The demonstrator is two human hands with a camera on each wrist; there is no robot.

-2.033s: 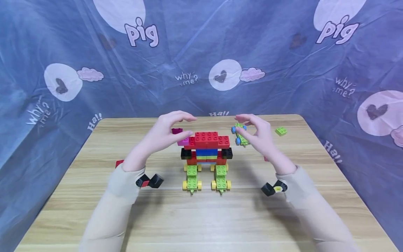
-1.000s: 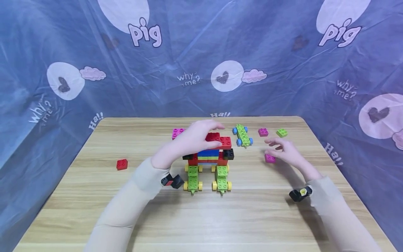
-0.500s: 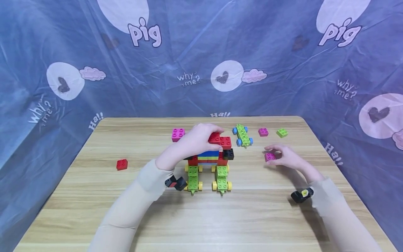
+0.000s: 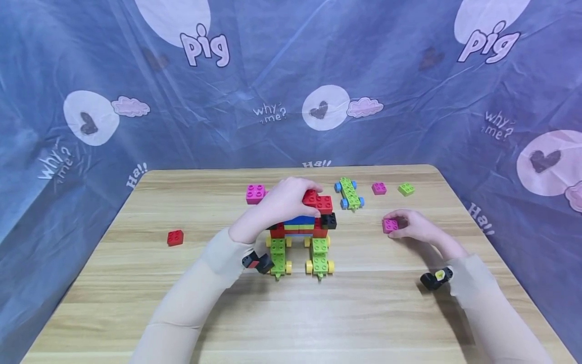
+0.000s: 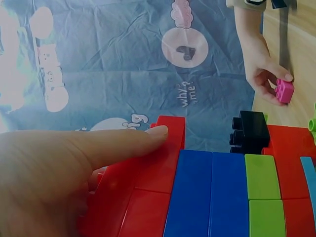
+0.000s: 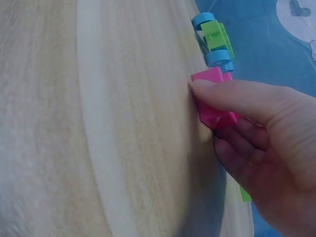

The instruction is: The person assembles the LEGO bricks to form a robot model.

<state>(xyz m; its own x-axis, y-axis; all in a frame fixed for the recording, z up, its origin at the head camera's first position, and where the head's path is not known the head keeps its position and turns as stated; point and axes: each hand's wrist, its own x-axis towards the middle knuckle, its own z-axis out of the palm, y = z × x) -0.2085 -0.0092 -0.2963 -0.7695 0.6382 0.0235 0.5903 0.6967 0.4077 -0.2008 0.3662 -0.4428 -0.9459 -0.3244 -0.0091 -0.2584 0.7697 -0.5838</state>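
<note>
A toy-brick model stands mid-table, with red bricks [image 4: 324, 203] on top, blue bricks [image 5: 195, 192] below them and a black brick [image 4: 328, 221] jutting from its right side. Two green wheeled bases [image 4: 320, 262] with yellow wheels carry it. My left hand [image 4: 287, 201] grips the model's red top, thumb on the front face and fingers behind, mostly hidden. To the right, my right hand [image 4: 417, 227] pinches a small pink brick [image 4: 389, 226] between thumb and fingers, low at the tabletop. In the right wrist view the thumb [image 6: 232, 96] lies across that pink brick.
Behind the model lies a green chassis [image 4: 349, 194] with blue wheels. Further right are another pink brick [image 4: 379, 188] and a green brick [image 4: 406, 189]. Left of the model sit a larger pink brick [image 4: 255, 194] and a red brick [image 4: 175, 237]. A blue printed cloth [image 4: 291, 65] surrounds the table.
Both hands were raised either side of the model. The left has come right and down onto its red top; the right has moved out to the right and taken hold of the pink brick.
</note>
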